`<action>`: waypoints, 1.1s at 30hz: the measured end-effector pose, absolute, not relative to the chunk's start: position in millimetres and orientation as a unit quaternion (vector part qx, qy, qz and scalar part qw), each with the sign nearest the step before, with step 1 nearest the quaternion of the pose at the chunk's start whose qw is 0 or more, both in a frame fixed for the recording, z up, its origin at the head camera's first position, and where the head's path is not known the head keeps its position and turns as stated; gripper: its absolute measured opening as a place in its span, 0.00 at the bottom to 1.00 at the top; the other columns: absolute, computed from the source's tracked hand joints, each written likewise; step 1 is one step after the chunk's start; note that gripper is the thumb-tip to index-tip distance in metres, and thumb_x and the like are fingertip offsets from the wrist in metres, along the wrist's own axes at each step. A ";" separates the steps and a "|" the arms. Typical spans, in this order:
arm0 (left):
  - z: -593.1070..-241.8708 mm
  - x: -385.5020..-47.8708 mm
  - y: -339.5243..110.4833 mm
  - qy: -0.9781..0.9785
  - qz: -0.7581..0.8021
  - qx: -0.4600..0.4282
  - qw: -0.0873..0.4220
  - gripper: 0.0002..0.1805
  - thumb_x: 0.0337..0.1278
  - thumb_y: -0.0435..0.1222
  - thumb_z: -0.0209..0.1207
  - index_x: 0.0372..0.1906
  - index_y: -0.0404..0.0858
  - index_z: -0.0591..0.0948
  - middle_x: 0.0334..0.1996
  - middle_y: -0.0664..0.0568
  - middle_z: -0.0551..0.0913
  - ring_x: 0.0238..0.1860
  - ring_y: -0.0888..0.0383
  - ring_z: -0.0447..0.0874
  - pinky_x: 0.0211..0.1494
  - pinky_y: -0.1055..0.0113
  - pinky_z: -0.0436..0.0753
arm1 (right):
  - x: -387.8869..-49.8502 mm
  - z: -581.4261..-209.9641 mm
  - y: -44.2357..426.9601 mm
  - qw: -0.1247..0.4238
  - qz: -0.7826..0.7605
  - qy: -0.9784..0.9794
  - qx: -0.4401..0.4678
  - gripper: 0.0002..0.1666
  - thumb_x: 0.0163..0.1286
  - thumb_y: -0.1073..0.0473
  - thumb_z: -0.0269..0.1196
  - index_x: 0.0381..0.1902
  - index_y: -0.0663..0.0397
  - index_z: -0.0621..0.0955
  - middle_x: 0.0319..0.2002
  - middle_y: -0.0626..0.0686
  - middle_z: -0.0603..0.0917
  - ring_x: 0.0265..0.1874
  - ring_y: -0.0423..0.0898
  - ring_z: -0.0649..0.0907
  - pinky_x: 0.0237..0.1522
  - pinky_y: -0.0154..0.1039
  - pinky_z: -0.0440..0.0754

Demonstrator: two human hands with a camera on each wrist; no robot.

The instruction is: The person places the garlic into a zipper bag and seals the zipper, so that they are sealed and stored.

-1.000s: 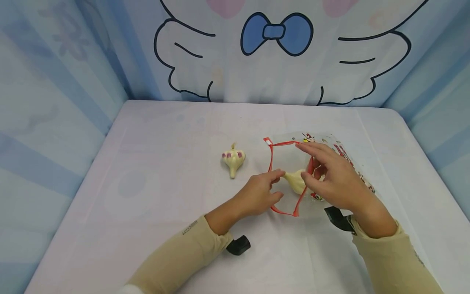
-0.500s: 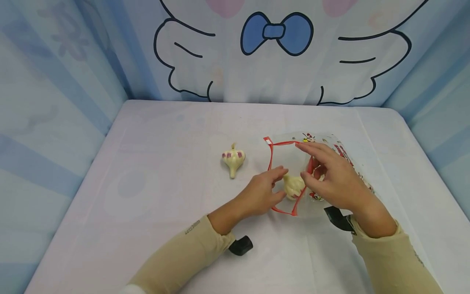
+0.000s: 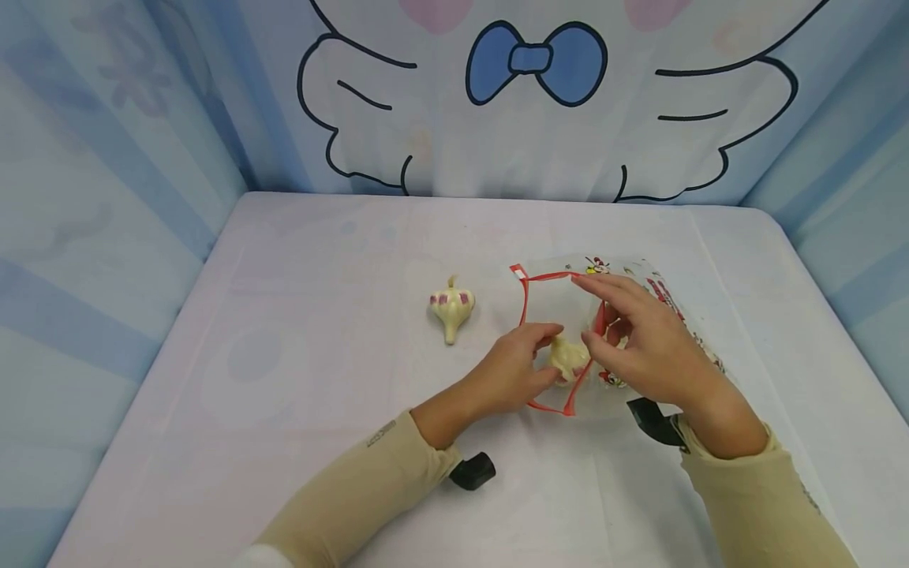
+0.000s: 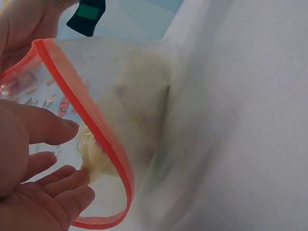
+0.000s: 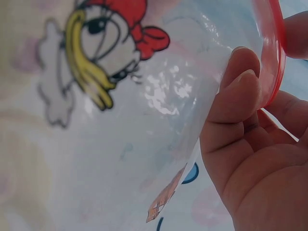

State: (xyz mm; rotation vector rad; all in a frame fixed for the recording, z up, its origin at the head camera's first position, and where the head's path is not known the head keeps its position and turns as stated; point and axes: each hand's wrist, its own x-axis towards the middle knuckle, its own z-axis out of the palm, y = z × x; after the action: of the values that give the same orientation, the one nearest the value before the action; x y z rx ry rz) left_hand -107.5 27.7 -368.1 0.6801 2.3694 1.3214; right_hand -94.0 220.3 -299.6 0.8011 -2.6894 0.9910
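Observation:
A clear plastic bag (image 5: 159, 139) with a red rim and cartoon prints lies right of centre, its mouth facing left. My right hand (image 3: 649, 339) pinches the rim between thumb and fingers. Inside the mouth is a pale garlic bulb (image 3: 568, 359), partly behind my left hand (image 3: 514, 367). The left thumb and fingers are spread apart at the bulb; whether they touch it I cannot tell. In the left wrist view, a blurred pale shape (image 4: 142, 86) shows through the plastic. A second garlic bulb (image 3: 451, 309) with purple patches lies outside, left of the bag.
A white cloth covers the table (image 3: 319, 315). Behind it hangs a printed curtain (image 3: 533, 150), with blue curtains at both sides. Each sleeve cuff has a black wrist piece (image 3: 472, 472) near it.
The left fingers let go of the bulb's stem; the bulb settled, turning, inside the bag mouth. My left hand then moved slightly right, further in. The right hand stays put.

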 end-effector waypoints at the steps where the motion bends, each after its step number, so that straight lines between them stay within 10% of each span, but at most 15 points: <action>1: -368.0 -107.8 28.6 0.832 0.469 0.238 0.180 0.32 0.65 0.33 0.64 0.72 0.35 0.68 0.68 0.50 0.72 0.66 0.60 0.72 0.64 0.73 0.71 | -93.9 -299.4 220.0 0.082 0.335 -0.900 0.268 0.37 0.59 0.75 0.66 0.68 0.60 0.74 0.61 0.58 0.75 0.31 0.38 0.75 0.34 0.24 0.76; 33: -371.9 -106.5 30.4 0.826 0.435 0.295 0.203 0.28 0.66 0.33 0.60 0.70 0.39 0.72 0.64 0.56 0.77 0.59 0.68 0.75 0.59 0.77 0.72 | -94.3 -299.3 221.1 0.082 0.335 -0.899 0.269 0.36 0.59 0.77 0.64 0.67 0.60 0.75 0.60 0.57 0.75 0.30 0.37 0.75 0.33 0.24 0.76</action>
State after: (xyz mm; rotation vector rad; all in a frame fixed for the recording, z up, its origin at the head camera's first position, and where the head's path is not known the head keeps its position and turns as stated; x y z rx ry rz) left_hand -106.5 30.4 -371.9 0.8243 2.3049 1.2127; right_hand -94.3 221.1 -299.3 0.8024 -2.6861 1.0014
